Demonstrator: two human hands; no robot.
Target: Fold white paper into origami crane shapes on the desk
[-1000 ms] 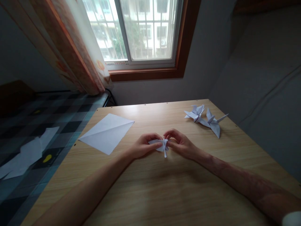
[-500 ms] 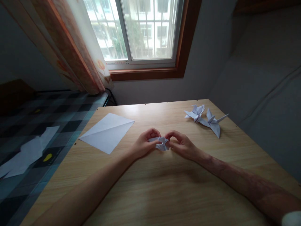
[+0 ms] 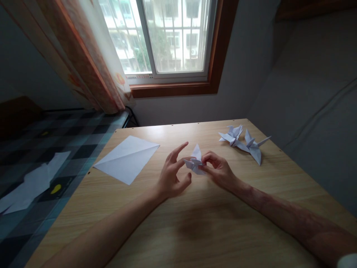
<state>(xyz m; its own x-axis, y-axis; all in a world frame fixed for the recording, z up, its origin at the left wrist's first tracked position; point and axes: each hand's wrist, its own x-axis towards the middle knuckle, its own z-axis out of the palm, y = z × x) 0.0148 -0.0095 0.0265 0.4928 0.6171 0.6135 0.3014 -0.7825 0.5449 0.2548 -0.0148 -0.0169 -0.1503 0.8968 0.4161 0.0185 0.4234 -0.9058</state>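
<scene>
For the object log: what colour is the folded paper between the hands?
White; the folded paper in the right hand shows in the head view.

Dim room, bright window [image 3: 173, 37] backlight

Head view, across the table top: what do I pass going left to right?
flat creased white paper sheet → left hand → small half-folded white paper figure → right hand → two finished white paper cranes
</scene>
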